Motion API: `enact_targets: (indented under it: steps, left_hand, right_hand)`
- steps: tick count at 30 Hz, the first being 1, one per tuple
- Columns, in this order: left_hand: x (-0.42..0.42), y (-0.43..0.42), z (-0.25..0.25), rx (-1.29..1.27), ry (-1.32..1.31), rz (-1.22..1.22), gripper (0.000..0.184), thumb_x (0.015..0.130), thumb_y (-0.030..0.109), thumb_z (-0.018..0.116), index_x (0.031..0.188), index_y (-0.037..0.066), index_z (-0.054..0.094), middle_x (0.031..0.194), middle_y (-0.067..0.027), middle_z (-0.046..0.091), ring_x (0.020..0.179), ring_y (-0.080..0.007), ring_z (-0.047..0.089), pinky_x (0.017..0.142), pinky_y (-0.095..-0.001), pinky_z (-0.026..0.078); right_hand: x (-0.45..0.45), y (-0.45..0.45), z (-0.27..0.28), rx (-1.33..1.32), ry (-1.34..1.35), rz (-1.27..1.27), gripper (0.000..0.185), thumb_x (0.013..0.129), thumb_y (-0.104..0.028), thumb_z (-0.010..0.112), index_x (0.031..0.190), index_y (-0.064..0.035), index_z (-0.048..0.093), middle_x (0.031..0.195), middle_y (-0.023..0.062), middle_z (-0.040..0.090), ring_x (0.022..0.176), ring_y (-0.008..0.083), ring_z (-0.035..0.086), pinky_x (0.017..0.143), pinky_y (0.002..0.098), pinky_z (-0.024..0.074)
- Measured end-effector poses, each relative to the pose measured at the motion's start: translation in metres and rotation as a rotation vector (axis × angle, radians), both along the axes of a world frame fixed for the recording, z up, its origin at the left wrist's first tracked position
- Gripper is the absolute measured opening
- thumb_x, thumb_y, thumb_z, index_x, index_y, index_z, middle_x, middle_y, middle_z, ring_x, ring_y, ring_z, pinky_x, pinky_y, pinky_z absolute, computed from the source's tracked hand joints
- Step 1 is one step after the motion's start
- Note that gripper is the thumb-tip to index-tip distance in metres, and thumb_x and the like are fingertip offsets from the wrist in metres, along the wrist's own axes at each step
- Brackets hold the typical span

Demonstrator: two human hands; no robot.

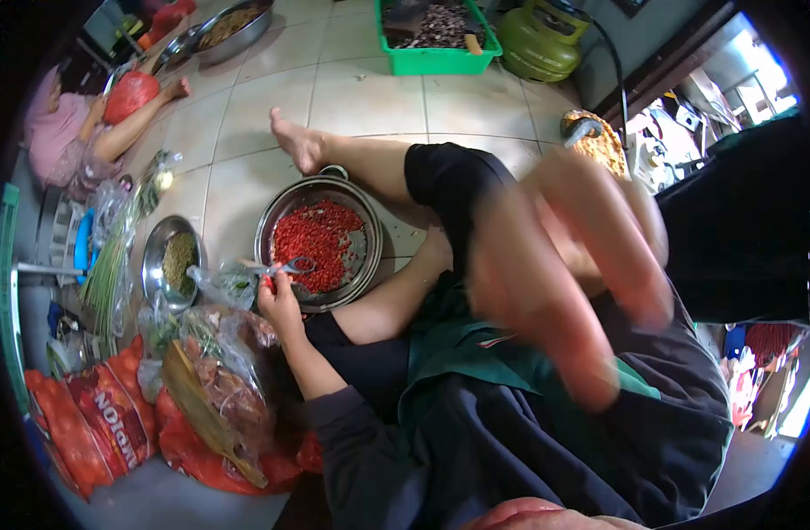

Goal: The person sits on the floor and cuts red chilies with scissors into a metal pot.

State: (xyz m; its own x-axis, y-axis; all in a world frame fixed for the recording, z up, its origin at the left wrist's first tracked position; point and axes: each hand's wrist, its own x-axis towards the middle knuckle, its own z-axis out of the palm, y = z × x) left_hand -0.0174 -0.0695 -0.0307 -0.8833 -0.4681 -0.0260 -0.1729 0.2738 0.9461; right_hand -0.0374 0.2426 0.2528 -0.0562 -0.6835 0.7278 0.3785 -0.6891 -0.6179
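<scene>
Scissors (297,266), one pair, occupy the left hand (280,306).

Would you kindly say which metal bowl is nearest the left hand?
The round bowl of chopped red chillies, beside the left hand; the others, like the bowl with greenish contents, sit farther away.

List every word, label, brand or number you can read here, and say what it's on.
"ION": the end of a word in large white letters, upside down on the creased red sack; the rest I can't read for certain.
Unreadable: the tiny white mark on the dark green clothing, too small to make out.
</scene>
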Motion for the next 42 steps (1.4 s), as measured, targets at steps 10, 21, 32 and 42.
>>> enact_targets:
  steps: [10, 21, 32, 42]
  left_hand:
    - [-0.003, -0.002, 0.004, -0.095, -0.141, 0.069, 0.035, 0.09, 0.034, 0.056, 0.103, 0.002, 0.062, 0.084, -0.005, 0.062, 0.072, -0.0137, 0.053, 0.065, -0.0276, 0.041]
    - [-0.009, -0.008, -0.011, -0.145, -0.146, 0.056, 0.03, 0.093, 0.029, 0.051, 0.109, 0.008, 0.063, 0.081, 0.0023, 0.057, 0.06, -0.0073, 0.041, 0.05, -0.0242, 0.032]
    - [-0.002, 0.001, 0.011, -0.219, -0.208, 0.077, 0.037, 0.093, 0.037, 0.047, 0.105, 0.008, 0.066, 0.084, -0.0052, 0.063, 0.077, -0.0182, 0.058, 0.072, -0.0306, 0.045]
    - [-0.006, 0.003, 0.018, -0.1, -0.07, -0.023, 0.034, 0.094, 0.031, 0.05, 0.106, 0.003, 0.064, 0.082, -0.0061, 0.061, 0.072, -0.0155, 0.054, 0.067, -0.0295, 0.043]
  right_hand:
    - [-0.117, 0.302, -0.275, 0.61, -1.139, -2.431, 0.058, 0.079, -0.013, 0.061, 0.132, -0.0068, 0.039, 0.099, 0.0098, 0.055, 0.069, 0.0173, 0.054, 0.061, 0.0283, 0.0445]
    - [-0.024, 0.406, -0.283, 3.224, 0.272, -1.347, 0.051, 0.072, -0.041, 0.069, 0.106, -0.0052, 0.054, 0.091, 0.0093, 0.057, 0.074, 0.0229, 0.057, 0.067, 0.0328, 0.0459]
    - [-0.087, 0.152, -0.264, 1.558, 0.074, -1.771, 0.062, 0.087, -0.056, 0.046, 0.128, -0.0095, 0.049, 0.127, 0.0212, 0.051, 0.117, 0.0364, 0.048, 0.102, 0.0411, 0.0354]
    - [-0.052, 0.112, -0.208, 1.821, 0.323, -1.536, 0.056, 0.092, -0.047, 0.042, 0.132, -0.007, 0.041, 0.127, 0.0231, 0.048, 0.118, 0.0359, 0.048, 0.1, 0.0408, 0.0374]
